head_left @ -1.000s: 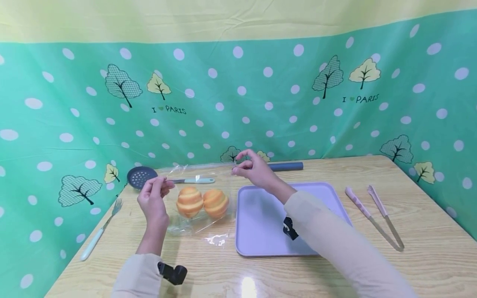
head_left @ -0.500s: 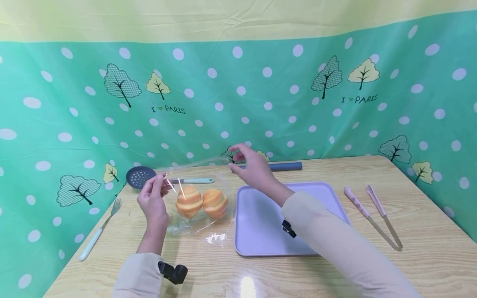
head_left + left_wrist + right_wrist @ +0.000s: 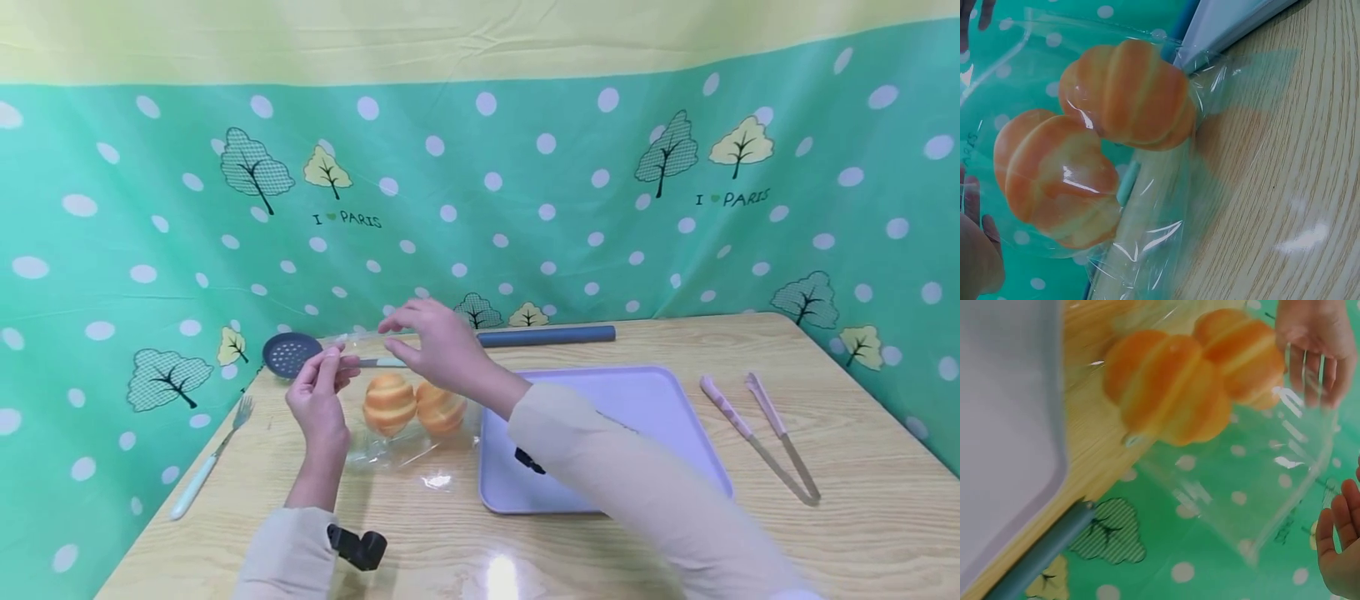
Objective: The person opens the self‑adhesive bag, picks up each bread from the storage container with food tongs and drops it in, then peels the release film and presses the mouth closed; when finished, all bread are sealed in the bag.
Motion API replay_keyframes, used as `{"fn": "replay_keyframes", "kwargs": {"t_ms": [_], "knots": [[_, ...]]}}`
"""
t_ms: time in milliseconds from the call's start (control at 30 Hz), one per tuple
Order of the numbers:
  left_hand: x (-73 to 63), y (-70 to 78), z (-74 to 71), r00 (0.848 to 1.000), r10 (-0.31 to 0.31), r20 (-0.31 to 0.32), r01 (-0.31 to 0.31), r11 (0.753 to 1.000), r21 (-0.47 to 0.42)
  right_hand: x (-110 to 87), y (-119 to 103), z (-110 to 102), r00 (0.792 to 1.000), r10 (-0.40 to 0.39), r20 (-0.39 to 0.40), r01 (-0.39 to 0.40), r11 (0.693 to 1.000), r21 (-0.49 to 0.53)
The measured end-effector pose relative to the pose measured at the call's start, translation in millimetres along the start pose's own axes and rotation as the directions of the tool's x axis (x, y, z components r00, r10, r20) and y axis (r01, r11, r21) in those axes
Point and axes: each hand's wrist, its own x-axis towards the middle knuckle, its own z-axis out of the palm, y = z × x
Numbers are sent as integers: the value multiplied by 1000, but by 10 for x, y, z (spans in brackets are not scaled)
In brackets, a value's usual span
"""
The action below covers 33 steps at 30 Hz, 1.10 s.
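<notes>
Two plump bread rolls with golden ridges, one on the left [image 3: 388, 404] and one on the right [image 3: 442, 410], lie side by side inside a clear plastic bag [image 3: 1266, 512]. My left hand [image 3: 321, 404] pinches the bag's upper left edge between thumb and fingers. Above the rolls, my right hand [image 3: 442, 342] reaches across, thumb and fingers parted, nothing gripped between them. In the right wrist view the bag's top hangs loose between the left hand [image 3: 1316, 353] and the right hand [image 3: 1344, 550]. The right forearm hides part of the tray.
A lilac tray [image 3: 517, 487] lies right of the bag, with tongs [image 3: 776, 450] beyond it. A dark blue rod [image 3: 555, 336] lies behind. At left are a black skimmer [image 3: 291, 354] and a fork [image 3: 197, 487]. A pale-handled utensil [image 3: 384, 362] lies behind the rolls.
My right hand has let go of the bag's upper right corner and moved left along its top, towards the left hand. My left hand keeps its pinch, nearly in place.
</notes>
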Motion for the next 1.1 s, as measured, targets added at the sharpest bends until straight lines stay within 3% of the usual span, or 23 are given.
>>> {"fn": "replay_keyframes", "kwargs": {"t_ms": [400,767,967,1100], "knots": [[-9,-14,33,999,38,25,-36,996,-77,311,-259,192,986,23,165,5,986,-167],[-20,10,42,989,68,130,-55,993,-103,359,-225,289,987,41,158,-12,984,-180],[-28,12,43,976,134,171,-130,991,-36,353,-178,295,992,-24,120,51,974,-222],[-29,20,43,960,212,181,-234,965,115,339,-159,298,987,-127,101,155,917,-368]]}}
